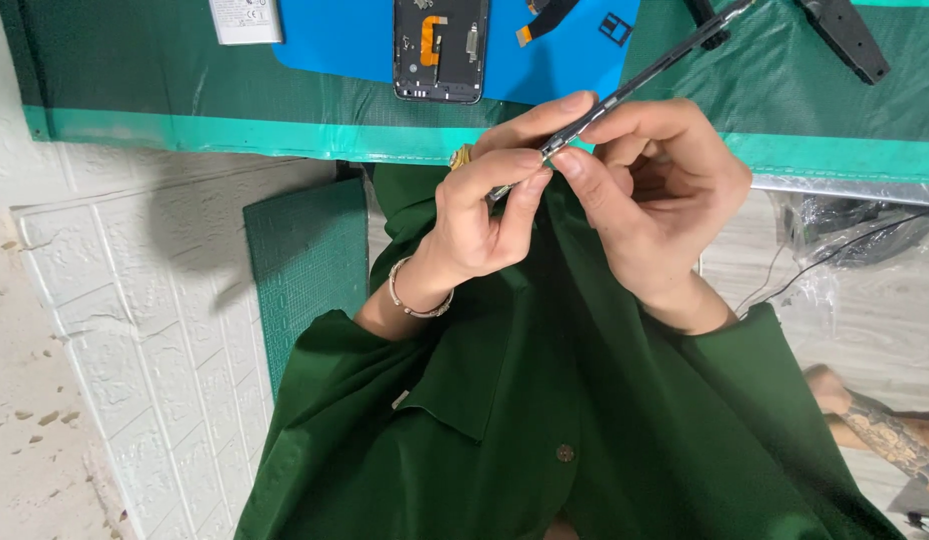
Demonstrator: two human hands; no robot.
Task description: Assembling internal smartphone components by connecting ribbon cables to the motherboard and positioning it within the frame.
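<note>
My left hand (475, 222), with a silver bracelet on the wrist, and my right hand (657, 190) meet in front of my dark green shirt (545, 420). Both pinch a thin dark metal tool (665, 60) near its lower end, thumbs and forefingers closed on it. The tool slants up to the right, over the edge of the green cutting mat (805, 100). On a blue pad (335, 40) at the top lies an opened phone body (440, 50) with an orange flex strip showing inside.
A white flat part (245, 20) lies at the top left, and black tools (845, 35) at the top right. A smaller green mat (305, 270) hangs by the white brick-pattern wall (135, 330). Clear plastic and cables (855, 230) lie right; another person's tattooed arm (885, 430) is lower right.
</note>
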